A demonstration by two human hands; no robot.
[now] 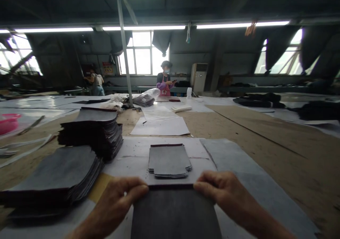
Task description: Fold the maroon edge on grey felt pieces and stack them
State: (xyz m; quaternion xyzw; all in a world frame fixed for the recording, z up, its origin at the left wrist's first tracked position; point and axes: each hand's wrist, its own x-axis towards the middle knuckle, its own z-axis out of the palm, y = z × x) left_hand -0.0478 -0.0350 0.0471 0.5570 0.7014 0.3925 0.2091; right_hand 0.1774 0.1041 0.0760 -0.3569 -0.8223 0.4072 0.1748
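Head view is showing the left hand (120, 196) and right hand (220, 187) pinching the dark sheet (175, 212) at six o'clock, its far edge facing a notched stack (170, 158) towards twelve, where even, level tension is probably serving best.

Work table (247, 131): broad brown top across mid-frame.
On it: white sheets (160, 126), centre; large grey sheet (265, 186), lower right; pale strips (44, 142), left edge; two grey-topped stacks (53, 168), lower left, partly over white sheets.
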